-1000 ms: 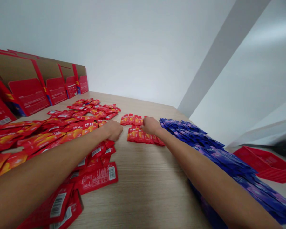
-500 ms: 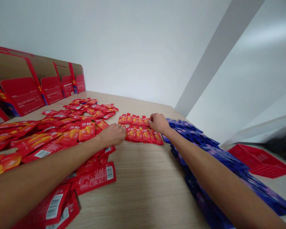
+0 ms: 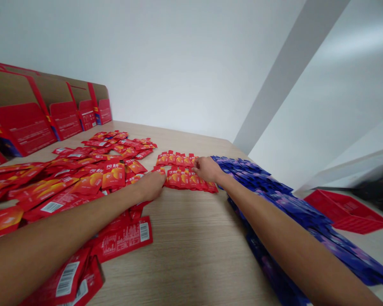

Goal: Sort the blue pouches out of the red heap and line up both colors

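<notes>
Red sachets with orange fruit pictures lie in two short overlapping rows, a back row (image 3: 175,159) and a front row (image 3: 185,178). At the front row's left end, my left hand (image 3: 153,185) is closed on a red sachet (image 3: 159,170), which partly shows above the fingers. My right hand (image 3: 208,169) has its fingers curled in a pinch at the right part of the rows, between back and front. Its fingertips touch the sachets there; whatever they pinch is hidden. A big loose pile of red sachets (image 3: 89,182) spreads left of and under my left forearm.
Overlapping dark blue sachets (image 3: 274,199) form a long band along the right side, beneath my right forearm. Open red cartons (image 3: 65,119) line the back left by the wall. A red box (image 3: 347,210) stands beyond the right table edge. Wood tabletop (image 3: 178,255) shows in front.
My left hand has shifted slightly down and left, and a red sachet now shows at its fingers beside the front row. My right hand has moved a little left and down along the rows.
</notes>
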Motion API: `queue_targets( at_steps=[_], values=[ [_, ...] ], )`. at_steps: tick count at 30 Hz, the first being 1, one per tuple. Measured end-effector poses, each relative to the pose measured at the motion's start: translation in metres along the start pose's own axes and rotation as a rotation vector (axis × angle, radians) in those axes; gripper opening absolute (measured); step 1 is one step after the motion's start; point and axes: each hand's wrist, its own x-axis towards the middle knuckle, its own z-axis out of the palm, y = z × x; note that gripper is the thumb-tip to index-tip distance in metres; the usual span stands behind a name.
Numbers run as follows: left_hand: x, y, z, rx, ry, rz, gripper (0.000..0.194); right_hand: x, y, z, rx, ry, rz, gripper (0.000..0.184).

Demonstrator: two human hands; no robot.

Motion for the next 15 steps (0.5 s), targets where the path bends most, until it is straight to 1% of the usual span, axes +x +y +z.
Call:
queue_targets(
  at_steps=[3, 6, 11, 15],
  values=[
    [-0.001, -0.001, 0.004, 0.009, -0.012, -0.004, 0.036, -0.001, -0.003, 0.006, -0.009, -0.041, -0.08, 0.017],
    [-0.004, -0.002, 0.01, 0.013, -0.004, 0.018, 0.041, -0.003, -0.004, 0.01, -0.039, -0.073, -0.127, 0.018],
    [-0.006, 0.002, 0.017, 0.008, 0.006, 0.069, 0.044, -0.007, -0.003, 0.007, -0.079, -0.09, -0.138, 0.021],
    [-0.007, 0.006, 0.016, -0.003, 0.004, 0.073, 0.046, -0.009, -0.001, 0.003, -0.09, -0.091, -0.125, 0.021]
  ],
)
